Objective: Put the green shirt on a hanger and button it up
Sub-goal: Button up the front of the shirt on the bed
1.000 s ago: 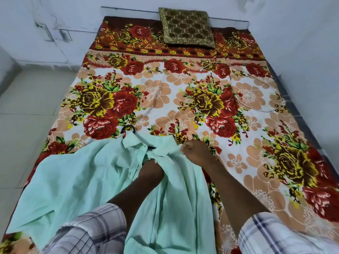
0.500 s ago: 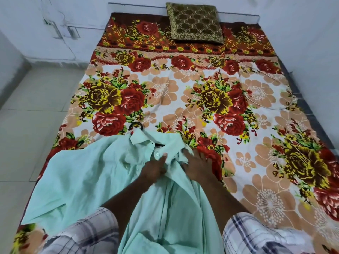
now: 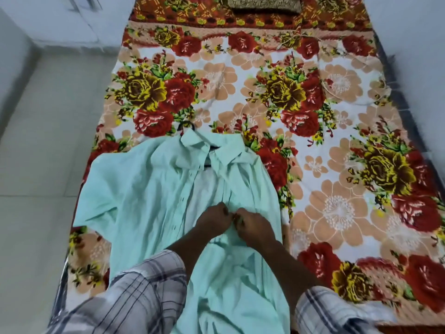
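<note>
Pinching the green shirt (image 3: pixel 149 201) at its front edges, left hand (image 3: pixel 213 219) and right hand (image 3: pixel 254 226) nearly touched; the hanger hook (image 3: pixel 186 124) poked out above.

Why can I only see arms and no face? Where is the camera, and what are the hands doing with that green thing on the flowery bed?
There is no machine here, just a person. The camera sits on their head and looks down, so you see only their arms in checked sleeves. Below them is a flowery bedsheet, with a gold-brown cushion at the far end. On the sheet lies the green shirt, front up. A dark hanger is inside it; its hook pokes out above the collar. The left hand and the right hand meet at the middle of the shirt front, each pinching the cloth, probably to do up a button. The button itself is too small to see.
</note>
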